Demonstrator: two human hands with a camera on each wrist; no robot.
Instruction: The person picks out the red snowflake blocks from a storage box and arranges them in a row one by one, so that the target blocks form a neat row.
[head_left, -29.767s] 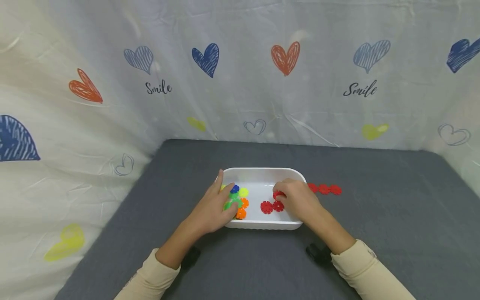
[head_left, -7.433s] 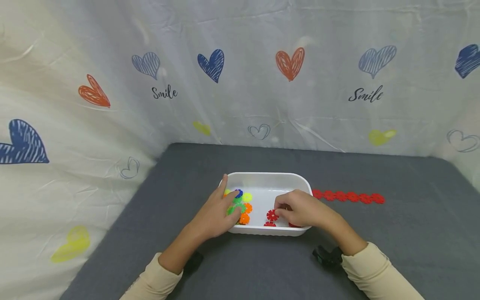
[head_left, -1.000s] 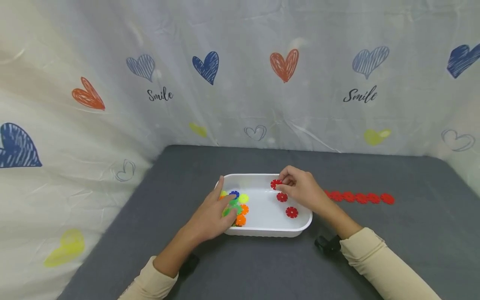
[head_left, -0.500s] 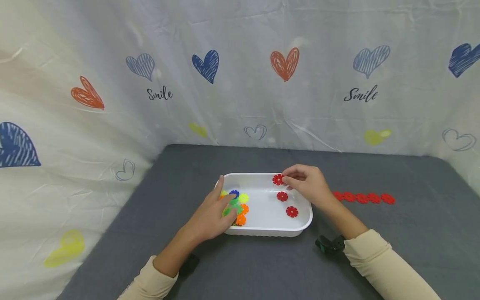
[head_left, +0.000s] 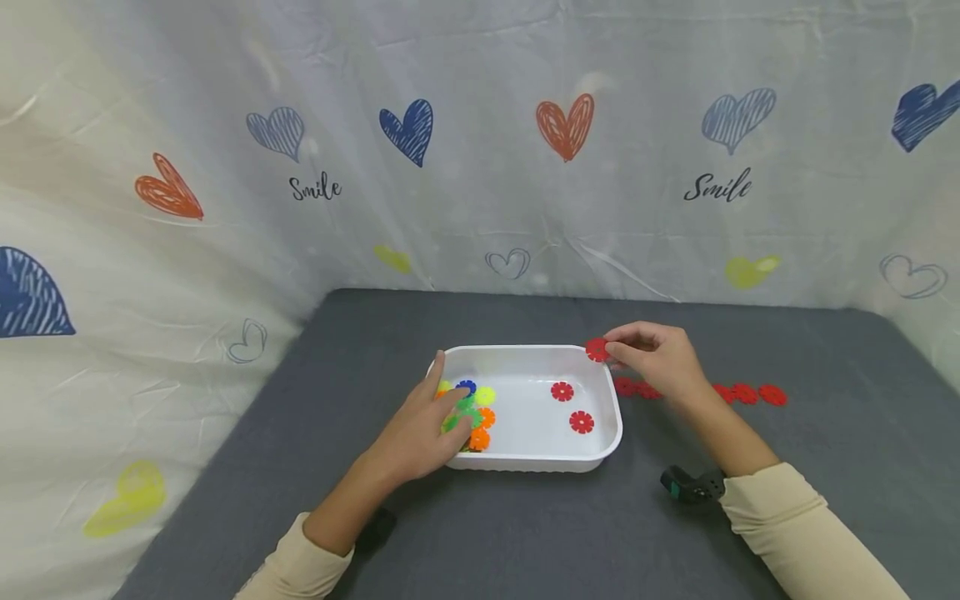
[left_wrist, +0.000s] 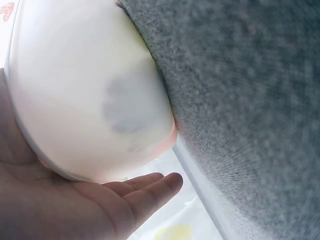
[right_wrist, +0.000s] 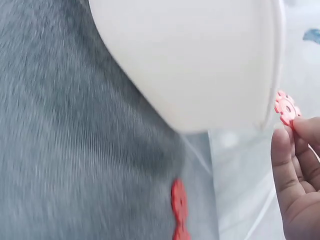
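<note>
My right hand [head_left: 660, 354] pinches a red flower-shaped plastic disc [head_left: 597, 349] between thumb and fingertips. It holds the disc at the far right corner of the white tray [head_left: 532, 464], level with the rim; the right wrist view shows the same disc [right_wrist: 287, 108] beside the tray wall. My left hand [head_left: 416, 429] lies over the tray's left rim, its fingers mostly straight. Under and beside those fingers are green, orange, yellow and blue discs [head_left: 479, 439], partly covered. Two red discs [head_left: 581, 422] lie apart on the tray's right side.
A row of red discs [head_left: 772, 395] runs rightward from the tray on the grey cloth [head_left: 525, 533]; my right hand and wrist hide its middle. A white curtain with printed hearts [head_left: 480, 167] hangs behind and at the left. Black wrist straps [head_left: 693, 485] show below the hands.
Over the last second my right hand has carried the red disc up and rightward from the tray's far wall. Since the oldest frame the row outside has grown longer. My left hand stays put.
</note>
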